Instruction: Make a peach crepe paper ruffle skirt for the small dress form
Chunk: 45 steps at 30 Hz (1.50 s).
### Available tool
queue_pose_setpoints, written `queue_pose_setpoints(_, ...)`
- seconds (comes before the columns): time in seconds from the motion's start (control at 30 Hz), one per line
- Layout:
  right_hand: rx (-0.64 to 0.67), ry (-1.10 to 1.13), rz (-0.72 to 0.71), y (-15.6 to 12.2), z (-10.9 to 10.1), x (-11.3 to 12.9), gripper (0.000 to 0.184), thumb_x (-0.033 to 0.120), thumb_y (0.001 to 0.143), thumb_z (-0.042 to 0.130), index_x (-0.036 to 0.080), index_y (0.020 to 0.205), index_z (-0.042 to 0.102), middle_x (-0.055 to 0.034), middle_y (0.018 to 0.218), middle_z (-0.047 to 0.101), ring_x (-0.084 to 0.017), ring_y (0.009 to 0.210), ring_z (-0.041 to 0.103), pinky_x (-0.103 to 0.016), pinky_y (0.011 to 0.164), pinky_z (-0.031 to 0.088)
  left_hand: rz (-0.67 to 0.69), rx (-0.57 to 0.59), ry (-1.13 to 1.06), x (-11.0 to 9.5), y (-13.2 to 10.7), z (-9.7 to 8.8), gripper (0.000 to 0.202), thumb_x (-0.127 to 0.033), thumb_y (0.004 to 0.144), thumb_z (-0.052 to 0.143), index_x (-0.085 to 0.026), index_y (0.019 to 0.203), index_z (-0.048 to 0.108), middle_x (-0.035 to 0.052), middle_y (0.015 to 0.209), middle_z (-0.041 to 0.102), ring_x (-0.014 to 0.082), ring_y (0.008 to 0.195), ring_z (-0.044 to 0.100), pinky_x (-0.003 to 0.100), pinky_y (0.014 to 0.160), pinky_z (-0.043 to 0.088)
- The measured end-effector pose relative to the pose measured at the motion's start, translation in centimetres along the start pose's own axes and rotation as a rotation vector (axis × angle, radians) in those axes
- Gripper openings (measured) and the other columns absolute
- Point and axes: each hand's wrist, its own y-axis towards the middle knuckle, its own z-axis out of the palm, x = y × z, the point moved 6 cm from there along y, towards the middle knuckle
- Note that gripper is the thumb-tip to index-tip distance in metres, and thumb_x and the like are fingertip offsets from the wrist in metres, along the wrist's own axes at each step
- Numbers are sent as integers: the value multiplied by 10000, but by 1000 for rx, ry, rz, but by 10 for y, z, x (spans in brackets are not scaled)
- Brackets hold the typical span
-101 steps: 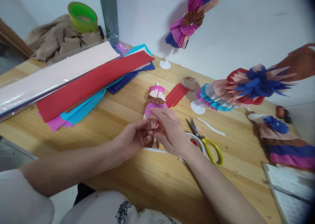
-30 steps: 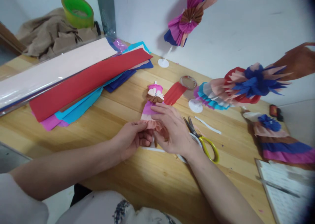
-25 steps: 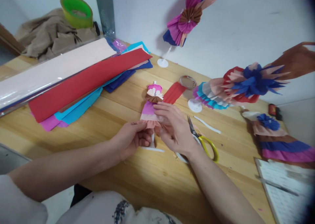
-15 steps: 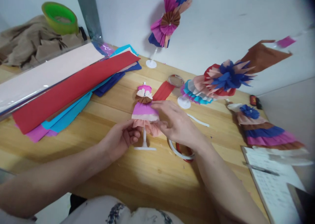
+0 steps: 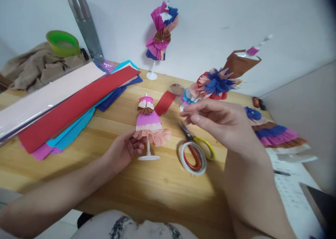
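Observation:
A small paper dress [image 5: 149,119] in magenta, white, brown and peach stands upright on a white stand [image 5: 148,157]. At the left of its peach ruffled hem is my left hand [image 5: 128,148], its fingers curled and pinching the ruffle's edge. To the right, my right hand [image 5: 223,121] is raised off the dress, fingers stretched forward and thumb below them. Nothing shows clearly in it. Below it lie scissors [image 5: 208,148] with yellow and red handles, a white tape roll [image 5: 193,169] resting over the red handle.
Crepe paper sheets [image 5: 78,107] lie at the left beside a bottle [image 5: 85,25] and a green tape roll [image 5: 63,44]. A red strip [image 5: 166,102] touches another tape roll [image 5: 176,89]. Other paper dresses [image 5: 159,39] stand at the back and right, near written paper [image 5: 294,193].
My right hand has left the dress and moved right and up, uncovering the scissors. The left hand stays at the hem. My view has shifted, showing more of the wall.

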Motion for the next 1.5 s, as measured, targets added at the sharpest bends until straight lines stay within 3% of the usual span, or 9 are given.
queue_pose_setpoints(0.07,15,-176,-7,1,3,-1,93,231,849,607,189,862,689,-25,777,715,-161,657,640,-278,591,489,-1,-3,56,0,-2,-1,296,-177,962,407,-74,788,623,48,659,638,70,442,565,151,411,456)
queue_pose_setpoints(0.23,375,-546,96,2,44,-19,117,178,830,589,188,736,659,-14,671,672,-142,579,567,-259,535,333,63,-48,273,-13,-7,-8,282,-288,929,481,-105,763,617,23,603,631,50,313,443,147,297,280)
queue_pose_setpoints(0.43,587,-793,110,-4,75,-32,231,268,881,553,184,716,691,-86,707,708,-199,615,622,-291,511,221,65,-92,691,-30,-10,-22,679,-676,862,383,-139,492,573,62,406,541,98,265,405,195,300,175)
queue_pose_setpoints(0.6,485,-794,172,0,68,-41,219,318,892,565,178,777,688,-102,774,722,-229,677,653,-290,526,253,587,98,1182,-34,-38,9,400,-436,815,621,-151,534,612,13,490,540,102,457,445,210,455,294)
queue_pose_setpoints(0.67,450,-789,198,2,66,-45,186,297,879,569,180,784,677,-96,781,719,-223,686,651,-286,525,257,775,208,1439,-22,-49,24,135,-307,737,724,-173,757,721,30,656,629,141,596,521,239,570,373)
queue_pose_setpoints(0.77,440,-704,186,3,71,-48,99,237,851,567,203,837,659,-59,812,720,-203,711,647,-272,526,267,935,290,1729,-4,-52,33,240,-264,802,655,-231,1034,708,89,929,679,230,862,588,298,705,426)
queue_pose_setpoints(1.0,547,-650,244,-1,83,-58,34,202,820,595,201,813,628,-42,836,699,-180,734,614,-255,559,283,888,248,1796,-7,-37,22,222,-120,885,431,-183,711,554,37,780,571,150,703,524,253,628,367)
queue_pose_setpoints(1.17,510,-603,201,1,77,-49,151,321,878,588,199,790,595,-36,774,669,-176,689,574,-263,560,279,771,239,1752,-13,-33,12,168,-72,823,466,-194,710,489,4,737,531,138,643,465,256,603,313)
queue_pose_setpoints(1.5,458,-433,162,0,92,-54,71,256,840,624,188,855,617,-20,798,652,-149,672,548,-250,596,321,627,244,1603,-16,-33,10,171,-38,751,451,-189,680,420,-24,686,499,120,622,422,240,591,277)
